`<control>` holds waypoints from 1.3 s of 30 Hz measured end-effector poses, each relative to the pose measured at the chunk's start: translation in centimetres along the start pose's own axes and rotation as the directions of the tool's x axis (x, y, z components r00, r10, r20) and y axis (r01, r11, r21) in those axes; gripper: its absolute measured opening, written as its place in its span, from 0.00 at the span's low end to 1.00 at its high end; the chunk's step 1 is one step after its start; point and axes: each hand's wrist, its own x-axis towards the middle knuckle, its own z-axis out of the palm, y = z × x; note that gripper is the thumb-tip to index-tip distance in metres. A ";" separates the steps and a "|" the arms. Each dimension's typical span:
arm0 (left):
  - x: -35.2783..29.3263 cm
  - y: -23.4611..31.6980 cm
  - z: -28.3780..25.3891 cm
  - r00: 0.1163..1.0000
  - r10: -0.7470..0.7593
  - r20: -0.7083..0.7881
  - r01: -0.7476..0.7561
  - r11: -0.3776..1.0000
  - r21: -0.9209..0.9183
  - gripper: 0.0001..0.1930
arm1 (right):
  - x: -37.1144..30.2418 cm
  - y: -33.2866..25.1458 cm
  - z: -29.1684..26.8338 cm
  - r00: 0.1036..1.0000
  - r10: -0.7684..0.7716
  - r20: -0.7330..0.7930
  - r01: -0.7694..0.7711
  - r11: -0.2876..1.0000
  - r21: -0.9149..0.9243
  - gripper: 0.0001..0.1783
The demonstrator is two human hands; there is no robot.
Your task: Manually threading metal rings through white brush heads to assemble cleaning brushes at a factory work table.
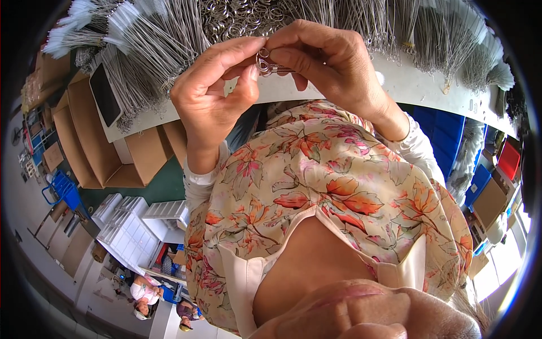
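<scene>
Just in front of the table edge, both hands meet around small shiny metal rings [263,60]. My left hand [209,87] pinches a ring between thumb and forefinger. From the other side, my right hand [339,68] closes on the thin wire loops [279,69] joined at the ring. Its fingers hide most of those wires. Beyond the hands lies a heap of loose metal rings [243,16]. Bundles of thin wire-handled brushes [155,42] with white bristle ends lie left of the heap, and more wire brushes [451,42] lie to the right.
A dark-screened phone [106,95] rests at the left end of the white table [420,85]. Open cardboard boxes [93,133] stand below it. White plastic crates [132,231] are further off on the left, blue bins [435,135] on the right. Two people [145,294] are in the distance.
</scene>
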 end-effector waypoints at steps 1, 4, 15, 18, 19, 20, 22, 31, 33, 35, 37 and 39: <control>0.1 0.1 0.1 1.000 0.004 -0.007 -0.003 1.000 0.006 0.14 | -0.1 -0.1 0.0 1.000 0.000 0.000 0.000 1.000 0.000 0.07; 0.1 0.1 0.1 1.000 0.012 -0.010 -0.012 1.000 0.004 0.14 | -0.2 -0.5 -0.1 1.000 0.002 -0.028 -0.002 1.000 -0.006 0.06; 0.6 0.7 -0.6 0.978 -0.186 0.090 0.193 0.979 -0.072 0.12 | -0.2 -0.2 -0.3 0.944 -0.327 0.038 0.321 0.890 -0.323 0.12; 1.1 0.4 -1.4 0.897 -0.400 0.191 0.430 0.889 -0.157 0.11 | -0.3 -0.1 -0.4 0.937 -0.339 0.087 0.348 0.875 -0.336 0.11; 1.2 0.0 -1.7 0.887 -0.405 0.220 0.447 0.873 -0.193 0.11 | -0.2 0.0 -0.4 0.936 -0.339 0.090 0.349 0.876 -0.334 0.11; 1.2 -0.3 -1.9 0.878 -0.410 0.248 0.464 0.856 -0.229 0.11 | -0.1 0.2 -0.5 0.944 -0.311 0.107 0.329 0.883 -0.333 0.10; 1.1 -0.5 -1.9 0.883 -0.407 0.233 0.453 0.869 -0.200 0.11 | -0.1 0.7 -0.5 0.950 -0.286 0.127 0.312 0.889 -0.335 0.10; 2.2 -1.1 -3.7 0.936 -0.349 0.042 0.294 0.842 0.453 0.12 | -2.1 8.1 0.7 0.915 -0.361 0.177 0.375 0.609 -0.698 0.07; 3.9 -2.0 -7.1 0.937 -0.278 -0.210 0.348 0.718 0.603 0.11 | -3.2 10.4 1.4 0.891 -0.387 0.235 0.432 0.568 -0.700 0.07; 5.7 -3.9 -10.0 0.870 -0.272 -0.410 0.489 0.578 0.654 0.12 | -2.8 10.8 1.4 0.876 -0.406 0.262 0.461 0.544 -0.701 0.07; 6.0 -4.8 -12.1 0.832 -0.284 -0.476 0.549 0.536 0.641 0.13 | -2.5 10.6 1.7 0.840 -0.442 0.316 0.530 0.538 -0.656 0.08; 6.7 -8.4 -13.0 0.874 -0.180 -0.451 0.483 0.222 0.847 0.14 | -2.0 9.6 0.7 0.856 -0.463 0.231 0.492 0.590 -0.640 0.08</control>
